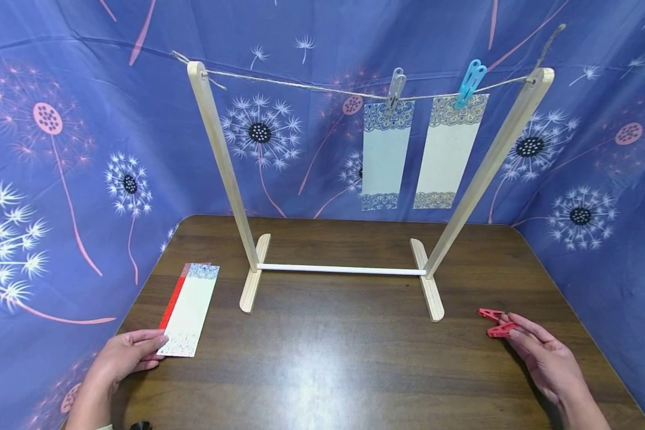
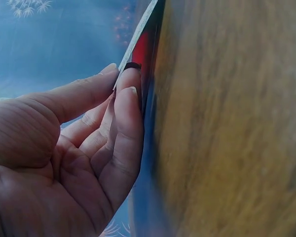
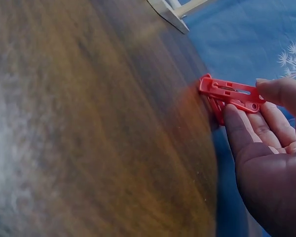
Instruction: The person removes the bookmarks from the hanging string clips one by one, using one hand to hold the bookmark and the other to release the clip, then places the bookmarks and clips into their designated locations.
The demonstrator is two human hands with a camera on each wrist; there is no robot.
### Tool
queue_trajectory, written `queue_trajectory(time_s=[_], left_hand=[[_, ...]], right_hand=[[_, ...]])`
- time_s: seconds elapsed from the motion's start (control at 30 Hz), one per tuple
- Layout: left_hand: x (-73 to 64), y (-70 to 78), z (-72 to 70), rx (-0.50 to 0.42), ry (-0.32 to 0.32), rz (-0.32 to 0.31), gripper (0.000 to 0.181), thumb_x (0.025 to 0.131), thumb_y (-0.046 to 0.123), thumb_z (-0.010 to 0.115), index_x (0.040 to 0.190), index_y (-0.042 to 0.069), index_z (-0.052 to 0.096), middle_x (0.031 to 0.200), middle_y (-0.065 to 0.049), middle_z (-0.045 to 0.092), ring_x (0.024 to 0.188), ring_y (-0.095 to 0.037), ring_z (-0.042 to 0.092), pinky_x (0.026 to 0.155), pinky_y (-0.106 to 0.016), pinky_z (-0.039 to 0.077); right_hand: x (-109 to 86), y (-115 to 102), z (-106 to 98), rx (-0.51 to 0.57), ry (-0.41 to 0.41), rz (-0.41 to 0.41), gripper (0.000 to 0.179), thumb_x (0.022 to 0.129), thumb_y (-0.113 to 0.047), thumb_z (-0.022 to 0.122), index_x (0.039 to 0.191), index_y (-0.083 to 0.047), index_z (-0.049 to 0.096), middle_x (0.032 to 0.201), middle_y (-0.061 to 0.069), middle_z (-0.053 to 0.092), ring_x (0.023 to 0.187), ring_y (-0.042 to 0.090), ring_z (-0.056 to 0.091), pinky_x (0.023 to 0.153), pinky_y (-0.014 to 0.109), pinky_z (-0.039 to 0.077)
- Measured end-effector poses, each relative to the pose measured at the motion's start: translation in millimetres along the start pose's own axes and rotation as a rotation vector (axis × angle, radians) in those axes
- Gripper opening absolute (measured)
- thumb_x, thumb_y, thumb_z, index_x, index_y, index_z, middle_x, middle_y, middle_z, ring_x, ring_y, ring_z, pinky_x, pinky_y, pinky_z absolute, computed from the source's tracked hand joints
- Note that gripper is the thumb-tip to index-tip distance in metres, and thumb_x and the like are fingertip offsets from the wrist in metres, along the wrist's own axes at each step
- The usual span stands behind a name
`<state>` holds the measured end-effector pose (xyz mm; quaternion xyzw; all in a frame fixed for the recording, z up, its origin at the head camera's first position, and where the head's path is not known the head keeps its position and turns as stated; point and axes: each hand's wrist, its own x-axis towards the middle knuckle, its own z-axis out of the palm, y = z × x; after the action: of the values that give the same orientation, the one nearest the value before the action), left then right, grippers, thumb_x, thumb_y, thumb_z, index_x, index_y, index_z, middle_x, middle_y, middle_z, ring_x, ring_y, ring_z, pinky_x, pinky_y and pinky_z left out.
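Note:
At the left of the table, my left hand (image 1: 125, 356) pinches the near end of a white card (image 1: 188, 310) with blue patterned ends. The left wrist view shows the thumb on top of the card (image 2: 138, 34) and fingers beneath it. A red card (image 1: 172, 303) lies partly hidden under the white one. On the right, my right hand (image 1: 548, 361) pinches a red clothespin (image 1: 501, 329) between thumb and fingers. Another red clothespin (image 1: 491, 314) is right beside it, partly covered by the held clothespin (image 3: 232, 93) in the right wrist view.
A wooden frame (image 1: 481, 179) stands mid-table with a string (image 1: 301, 86) across its top. From it hang two patterned cards, one by a grey clothespin (image 1: 395, 91), one by a blue clothespin (image 1: 470, 83). A white rod (image 1: 341, 269) joins the feet. Dandelion-print cloth (image 1: 312, 36) surrounds the table.

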<state>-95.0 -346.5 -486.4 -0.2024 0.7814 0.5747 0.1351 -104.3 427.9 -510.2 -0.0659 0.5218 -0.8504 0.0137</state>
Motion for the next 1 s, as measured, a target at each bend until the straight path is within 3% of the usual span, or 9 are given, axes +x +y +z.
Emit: queue_trajectory(time_s=[0.33,0.67,1.0], left_hand=[[-2.4,0.0,-1.6,0.008,0.012,-0.011,0.038,0.087,0.019,0.072,0.114,-0.007,0.065,0.084,-0.003,0.070,0.072,-0.014,0.067,0.065,-0.029,0.059],[-5.2,1.3,-3.3,0.036,0.026,0.002,0.041,0.087,0.021,0.072,0.114,-0.009,0.064,0.085,-0.003,0.070,0.073,-0.013,0.066,0.066,-0.029,0.059],[-4.3,1.3,-6.5,0.036,0.019,-0.002,0.036,0.090,0.025,0.069,0.109,-0.005,0.068,0.088,-0.005,0.072,0.075,-0.012,0.068,0.066,-0.030,0.059]], right_hand=[[-4.2,4.7,-3.9,-0.119,0.023,0.034,0.046,0.095,0.017,0.039,0.139,0.005,0.043,0.132,0.005,0.058,0.116,0.013,0.057,0.096,0.025,0.046],[-6.0,2.2,-5.3,-0.263,0.064,0.043,0.047,0.094,0.014,0.048,0.139,0.005,0.043,0.130,0.000,0.060,0.115,0.008,0.057,0.091,0.017,0.047],[-6.4,0.2,-6.4,-0.303,0.048,0.011,0.045,0.095,0.012,0.048,0.138,0.010,0.041,0.130,0.001,0.059,0.118,0.008,0.055,0.092,0.015,0.047]])
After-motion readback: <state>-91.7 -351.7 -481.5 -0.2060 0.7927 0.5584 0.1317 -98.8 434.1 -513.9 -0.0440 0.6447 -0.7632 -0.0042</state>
